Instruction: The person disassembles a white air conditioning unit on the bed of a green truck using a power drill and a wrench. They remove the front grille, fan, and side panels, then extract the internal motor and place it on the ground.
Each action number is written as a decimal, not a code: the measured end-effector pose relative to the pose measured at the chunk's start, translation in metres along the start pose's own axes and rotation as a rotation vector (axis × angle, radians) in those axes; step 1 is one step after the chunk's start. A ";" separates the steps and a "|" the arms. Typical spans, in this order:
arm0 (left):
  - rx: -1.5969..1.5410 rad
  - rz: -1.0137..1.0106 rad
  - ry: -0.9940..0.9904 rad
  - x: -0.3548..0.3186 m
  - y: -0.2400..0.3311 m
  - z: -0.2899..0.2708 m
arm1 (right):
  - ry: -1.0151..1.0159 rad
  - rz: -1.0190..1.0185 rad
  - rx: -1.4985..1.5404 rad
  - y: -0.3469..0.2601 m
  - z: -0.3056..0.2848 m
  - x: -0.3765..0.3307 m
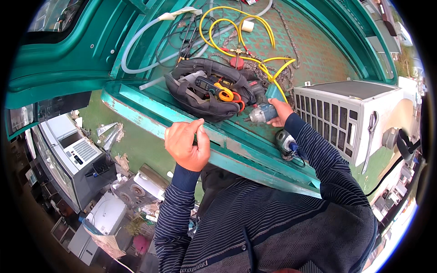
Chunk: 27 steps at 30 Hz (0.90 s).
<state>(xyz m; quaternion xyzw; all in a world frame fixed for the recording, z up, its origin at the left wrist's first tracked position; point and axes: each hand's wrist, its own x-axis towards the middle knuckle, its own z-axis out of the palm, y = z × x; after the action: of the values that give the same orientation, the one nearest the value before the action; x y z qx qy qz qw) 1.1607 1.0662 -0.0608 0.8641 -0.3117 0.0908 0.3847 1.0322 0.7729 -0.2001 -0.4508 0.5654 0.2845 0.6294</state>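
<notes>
My right hand (281,111) is closed round a blue-grey cordless drill or driver (261,113), its nose pointing left over the truck bed's edge. My left hand (187,143) is raised before the green tailgate edge, fingers curled and thumb up; whatever lies inside them, if anything, is hidden. An open black tool bag (195,102) sits just left of the drill or driver. A clamp meter (207,85) with an orange jaw (226,93) lies in it. Below my right wrist, another dark power tool (285,142) rests on the bed's edge.
A white air-conditioner outdoor unit (348,100) stands to the right of my right arm. Yellow hose (221,48), a clear hose (129,50), rope (291,38) and a red gauge (236,62) lie on the green truck bed. Discarded appliances (77,152) and scrap cover the ground at left.
</notes>
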 end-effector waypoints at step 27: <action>0.028 -0.050 0.040 -0.014 0.001 0.011 | 0.843 -1.202 0.690 0.133 -0.121 -0.354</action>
<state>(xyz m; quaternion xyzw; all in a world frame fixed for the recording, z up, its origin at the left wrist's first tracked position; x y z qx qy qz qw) 1.1483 1.0645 -0.0730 0.8750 -0.2807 0.1029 0.3808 0.7913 0.7765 0.1152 -0.5272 0.4723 -0.4864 0.5122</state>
